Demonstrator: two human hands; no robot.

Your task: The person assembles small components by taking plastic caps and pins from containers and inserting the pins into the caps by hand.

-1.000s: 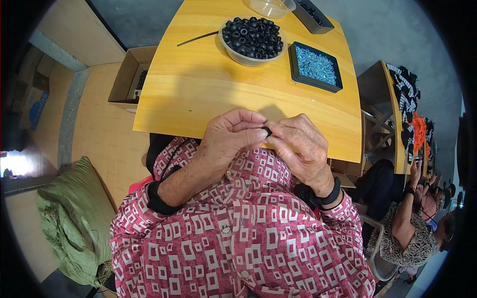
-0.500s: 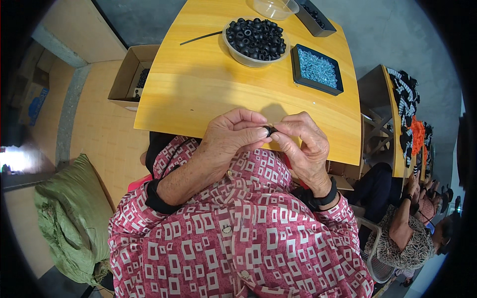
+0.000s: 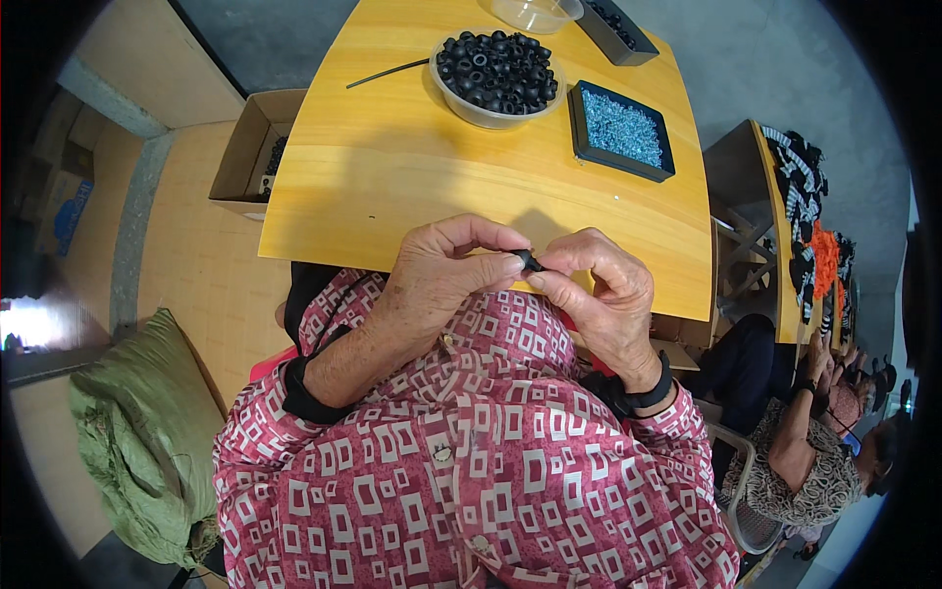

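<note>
Just past the table's near edge, my left hand [image 3: 451,263] pinches a small black hollow piece [image 3: 528,259] between thumb and forefinger. From the other side, the thumb and forefinger of my right hand [image 3: 606,290] close on the piece's right end. Whether a second small part sits in the right fingertips, I cannot tell. Similar black pieces, some showing round holes, are heaped in a clear plastic bowl [image 3: 491,118] farther back. To its right lies a shallow black tray [image 3: 628,169] full of small shiny bluish parts [image 3: 620,128].
A thin black rod [image 3: 388,74] lies left of the bowl. Behind are another clear bowl [image 3: 535,14] and a dark box [image 3: 620,44]. A cardboard box [image 3: 234,167] and green sack [image 3: 147,422] stand left. At right a person [image 3: 805,461] works beside a table piled with striped and orange items.
My right fingers have drawn slightly right and down, and the black piece now shows more between my fingertips, tilted. The whole view has shifted a little.
</note>
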